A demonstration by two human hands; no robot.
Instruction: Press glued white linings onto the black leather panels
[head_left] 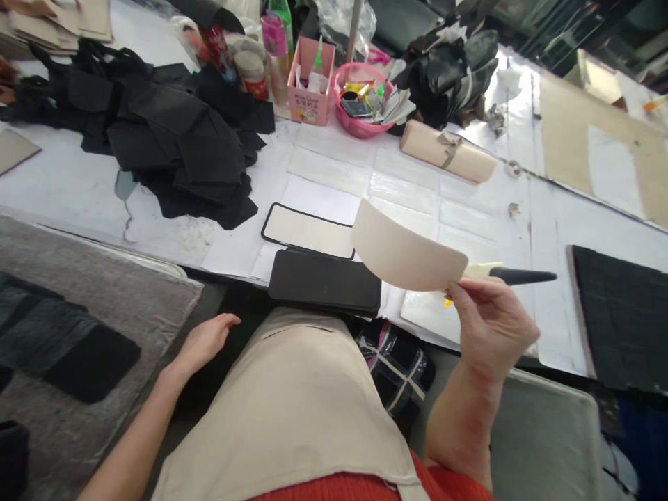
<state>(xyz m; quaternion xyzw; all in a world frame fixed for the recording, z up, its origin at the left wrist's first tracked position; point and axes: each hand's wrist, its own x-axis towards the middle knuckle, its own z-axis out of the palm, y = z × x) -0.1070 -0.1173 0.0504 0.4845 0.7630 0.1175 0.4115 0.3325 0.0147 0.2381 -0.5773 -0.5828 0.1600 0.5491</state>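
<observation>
Pinched at its lower right corner by my right hand (488, 320), a curved beige sheet (407, 250) hangs above the white table. A dark-handled tool (525, 276) shows just behind that hand, its light end partly hidden. My left hand (209, 341) is low at the table's front edge, empty, with its fingers loosely extended. Between the hands, a stack of black rounded panels (324, 280) lies at the edge. Just behind the stack is a cream panel with a black border (309, 232). A pale sheet (431, 314) lies under the raised beige one.
Black cut pieces (182, 132) are heaped at the left. At the back stand a pink box (312, 83), a pink basket (362, 125) and a tied beige roll (449, 151). A black panel (623, 316) lies at the right, and dark pieces (62, 334) rest on a lower left surface.
</observation>
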